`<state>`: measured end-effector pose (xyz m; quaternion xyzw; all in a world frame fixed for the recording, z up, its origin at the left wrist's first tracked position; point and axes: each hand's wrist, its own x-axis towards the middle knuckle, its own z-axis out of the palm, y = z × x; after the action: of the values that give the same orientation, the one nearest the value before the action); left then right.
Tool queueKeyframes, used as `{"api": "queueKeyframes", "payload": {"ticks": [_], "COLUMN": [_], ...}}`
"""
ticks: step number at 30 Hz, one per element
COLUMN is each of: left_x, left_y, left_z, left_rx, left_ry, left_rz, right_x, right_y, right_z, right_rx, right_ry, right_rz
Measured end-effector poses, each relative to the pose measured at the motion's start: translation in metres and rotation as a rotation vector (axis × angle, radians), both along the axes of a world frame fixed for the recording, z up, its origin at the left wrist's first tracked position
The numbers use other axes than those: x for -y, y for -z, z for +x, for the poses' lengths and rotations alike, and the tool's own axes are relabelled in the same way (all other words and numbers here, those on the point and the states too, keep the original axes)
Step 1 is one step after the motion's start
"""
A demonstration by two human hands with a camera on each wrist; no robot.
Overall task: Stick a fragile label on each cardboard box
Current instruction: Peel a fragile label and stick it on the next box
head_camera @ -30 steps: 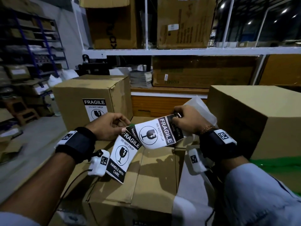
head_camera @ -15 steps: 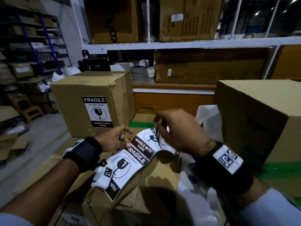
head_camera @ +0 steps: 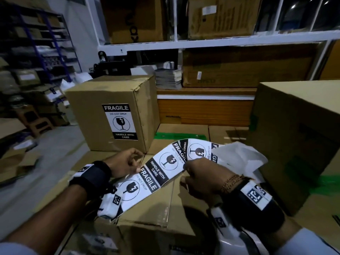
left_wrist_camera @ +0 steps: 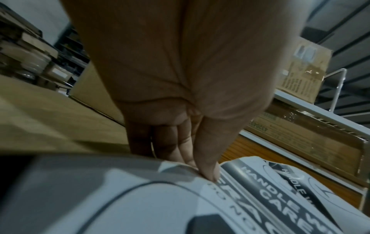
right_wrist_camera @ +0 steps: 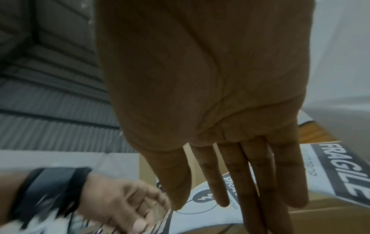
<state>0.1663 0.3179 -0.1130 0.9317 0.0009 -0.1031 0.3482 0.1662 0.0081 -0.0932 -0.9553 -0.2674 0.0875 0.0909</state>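
A strip of black-and-white fragile labels (head_camera: pixel 165 162) arcs over the low cardboard box (head_camera: pixel 147 208) in front of me. My left hand (head_camera: pixel 127 162) pinches the strip's near edge between thumb and fingers (left_wrist_camera: pixel 208 174). My right hand (head_camera: pixel 200 173) is at the strip's right part. In the right wrist view its fingers (right_wrist_camera: pixel 258 182) are straight, and the strip (right_wrist_camera: pixel 338 167) lies beyond them. The box at the back left (head_camera: pixel 88 111) carries a stuck fragile label (head_camera: pixel 119 121). The tall box on the right (head_camera: pixel 294 126) shows no label on the sides I see.
Crumpled white backing paper (head_camera: pixel 239 157) lies behind my right hand. A white shelf rack (head_camera: pixel 211 41) with large cartons stands behind the boxes. Flat cartons with green tape (head_camera: pixel 180 135) fill the middle. Open floor (head_camera: pixel 46 153) and blue shelving (head_camera: pixel 36 43) are on the left.
The strip has dropped lower and spread out over the front box. My right hand let go of its bunched grip and slid down to the right. My left hand stays on the strip's edge.
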Motion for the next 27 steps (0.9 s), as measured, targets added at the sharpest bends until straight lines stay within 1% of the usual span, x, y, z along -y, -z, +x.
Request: {"api": "queueKeyframes", "payload": {"ticks": [5, 8, 11, 15, 17, 19, 21, 24, 27], "left_x": [-0.010, -0.014, -0.008, 0.007, 0.019, 0.031, 0.038, 0.042, 0.044], "left_y": [0.002, -0.003, -0.007, -0.005, -0.005, -0.005, -0.002, 0.003, 0.004], "left_z": [-0.005, -0.011, -0.018, -0.030, -0.039, -0.047, -0.053, -0.056, -0.055], "left_rx": [0.010, 0.044, 0.131, 0.250, 0.244, 0.184, 0.128, 0.118, 0.127], "left_ry": [-0.045, -0.008, 0.027, 0.073, 0.088, 0.104, 0.107, 0.105, 0.047], "left_rz": [-0.067, 0.044, 0.106, 0.414, 0.472, 0.468, 0.429, 0.373, 0.390], "right_x": [0.005, 0.005, -0.003, -0.020, -0.030, -0.039, -0.047, -0.056, -0.061], "right_y": [-0.004, -0.006, -0.009, -0.012, -0.015, -0.017, -0.018, -0.016, -0.008], "right_z": [0.005, 0.004, -0.004, -0.018, -0.025, -0.031, -0.035, -0.032, -0.023], "right_rx": [-0.011, -0.047, -0.041, -0.020, -0.001, 0.010, -0.006, -0.057, -0.078], "right_ry": [0.024, 0.056, 0.046, 0.018, -0.023, -0.068, -0.133, -0.217, -0.233], "right_rz": [0.012, 0.058, 0.088, 0.107, 0.102, 0.062, -0.024, -0.177, -0.238]}}
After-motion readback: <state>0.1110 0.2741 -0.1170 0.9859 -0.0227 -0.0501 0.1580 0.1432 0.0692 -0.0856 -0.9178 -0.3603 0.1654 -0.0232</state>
